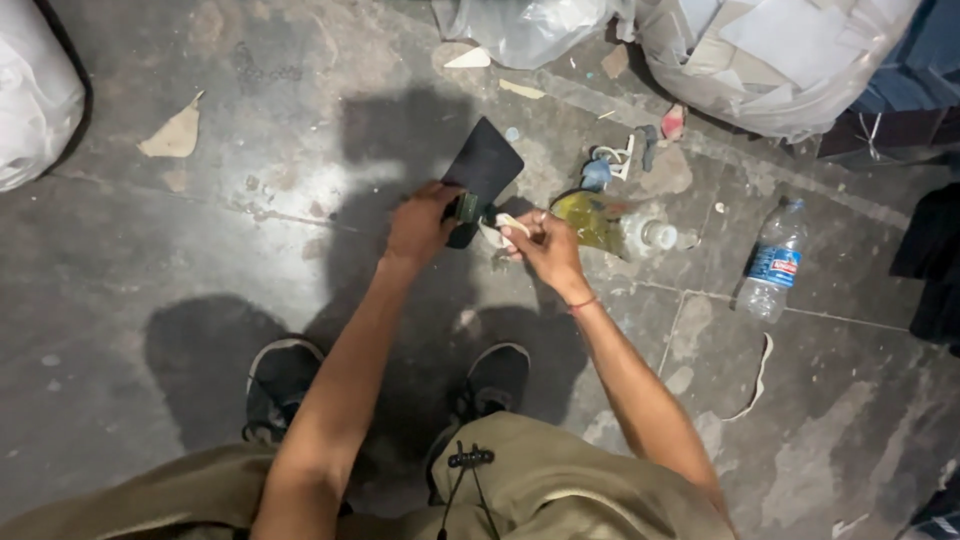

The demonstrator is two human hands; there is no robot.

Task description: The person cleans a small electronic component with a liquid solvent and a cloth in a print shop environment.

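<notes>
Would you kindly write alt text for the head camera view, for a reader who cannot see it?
Seen from above, a crouching person's left hand grips a flat dark sheet while the right hand pinches a small pale piece against it. On the stained concrete floor nearby lie a plastic water bottle, scraps and clear bags of offcuts.

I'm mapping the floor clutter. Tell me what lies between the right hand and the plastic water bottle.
In the head view, between the right hand and the plastic water bottle lies a tipped clear bottle of yellowish liquid; beyond it, bare concrete floor.
</notes>
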